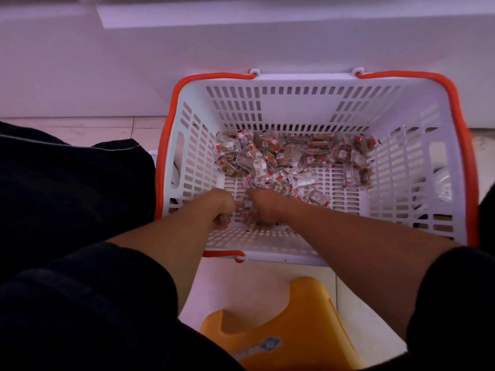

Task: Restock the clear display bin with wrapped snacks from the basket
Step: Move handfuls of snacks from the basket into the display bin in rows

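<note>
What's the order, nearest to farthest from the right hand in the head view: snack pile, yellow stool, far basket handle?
From the right hand, low in the basket:
1. Snack pile, touching the hand and spreading ahead of it along the basket floor.
2. Yellow stool, behind the hand, outside the basket's near wall.
3. Far basket handle, on the far rim against the white wall.
</note>
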The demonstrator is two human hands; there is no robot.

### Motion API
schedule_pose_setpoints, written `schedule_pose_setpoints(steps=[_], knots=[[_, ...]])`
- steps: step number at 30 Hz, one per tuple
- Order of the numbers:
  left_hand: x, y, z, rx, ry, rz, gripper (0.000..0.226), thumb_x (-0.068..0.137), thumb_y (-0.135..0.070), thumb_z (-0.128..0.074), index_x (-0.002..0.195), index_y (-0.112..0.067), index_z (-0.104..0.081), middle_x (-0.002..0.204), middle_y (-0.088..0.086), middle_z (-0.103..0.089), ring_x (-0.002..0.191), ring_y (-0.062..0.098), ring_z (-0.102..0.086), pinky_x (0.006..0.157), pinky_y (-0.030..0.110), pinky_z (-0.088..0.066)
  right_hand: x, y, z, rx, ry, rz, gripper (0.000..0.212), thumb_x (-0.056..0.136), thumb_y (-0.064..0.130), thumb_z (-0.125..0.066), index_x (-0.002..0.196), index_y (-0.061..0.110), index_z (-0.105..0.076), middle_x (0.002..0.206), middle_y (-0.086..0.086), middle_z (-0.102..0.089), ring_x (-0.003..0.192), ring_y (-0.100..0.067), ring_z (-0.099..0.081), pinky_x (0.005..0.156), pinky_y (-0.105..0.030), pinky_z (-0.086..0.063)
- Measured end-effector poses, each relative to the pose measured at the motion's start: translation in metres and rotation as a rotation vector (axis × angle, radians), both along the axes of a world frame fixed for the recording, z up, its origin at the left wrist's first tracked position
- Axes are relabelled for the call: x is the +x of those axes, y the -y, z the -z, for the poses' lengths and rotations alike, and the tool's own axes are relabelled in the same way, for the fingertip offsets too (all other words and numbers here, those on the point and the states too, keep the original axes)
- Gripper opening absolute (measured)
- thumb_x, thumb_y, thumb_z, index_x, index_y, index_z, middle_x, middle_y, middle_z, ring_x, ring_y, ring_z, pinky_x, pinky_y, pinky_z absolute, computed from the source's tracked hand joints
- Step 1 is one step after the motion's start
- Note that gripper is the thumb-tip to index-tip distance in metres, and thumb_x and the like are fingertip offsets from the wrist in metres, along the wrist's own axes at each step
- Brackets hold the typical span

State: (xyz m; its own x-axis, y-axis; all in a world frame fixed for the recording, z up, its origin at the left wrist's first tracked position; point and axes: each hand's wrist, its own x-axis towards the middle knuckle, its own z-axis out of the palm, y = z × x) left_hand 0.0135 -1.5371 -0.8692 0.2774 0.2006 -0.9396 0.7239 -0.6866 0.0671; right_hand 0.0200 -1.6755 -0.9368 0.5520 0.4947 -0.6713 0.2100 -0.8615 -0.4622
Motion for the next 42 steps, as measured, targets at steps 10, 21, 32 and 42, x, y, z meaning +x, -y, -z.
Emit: schedule_pose_setpoints(steps=[10, 21, 32, 42], knots=[[0.010, -0.005, 0.020, -0.062, 0.279, -0.499, 0.076, 0.087, -0.072, -0.049, 0.108, 0.001, -0.060, 0.091, 0.014, -0.067, 0.086, 0.028, -0.066, 0.089, 0.041, -0.056, -0.003, -0.008, -0.006, 0.144, 0.063, 0.000, 0.026, 0.078, 0.014, -0.075, 0.103, 0.013, -0.070, 0.103, -0.014, -0.071, 0.094, -0.030, -0.066, 0.071, -0.025, -0.042], [0.010, -0.003, -0.004, -0.284, 0.200, -0.742, 0.027, 0.102, -0.037, -0.052, 0.116, -0.014, -0.057, 0.083, 0.010, -0.066, 0.054, 0.013, -0.055, 0.045, 0.020, -0.037, -0.006, 0.018, -0.027, 0.239, -0.112, 0.229, 0.025, 0.077, 0.013, -0.078, 0.099, 0.015, -0.068, 0.094, -0.004, -0.071, 0.081, -0.022, -0.070, 0.067, -0.029, -0.057], [0.058, 0.035, -0.148, -0.721, 0.212, -0.285, 0.024, 0.104, -0.030, -0.046, 0.107, -0.013, -0.063, 0.085, 0.008, -0.069, 0.065, 0.016, -0.062, 0.060, 0.027, -0.056, 0.063, 0.106, -0.272, 0.464, -0.150, 0.315, 0.027, 0.075, -0.010, -0.075, 0.098, 0.004, -0.072, 0.059, 0.011, -0.067, 0.054, 0.003, -0.057, 0.054, -0.011, -0.044], [0.055, 0.057, -0.332, -1.165, 0.382, -0.204, 0.034, 0.095, -0.036, -0.050, 0.115, -0.017, -0.070, 0.101, 0.007, -0.075, 0.085, 0.030, -0.074, 0.067, 0.039, -0.062, 0.048, 0.129, -0.422, 0.821, 0.218, 0.366, 0.032, 0.072, -0.008, -0.077, 0.100, 0.006, -0.071, 0.088, -0.014, -0.074, 0.076, -0.020, -0.062, 0.069, -0.022, -0.053]])
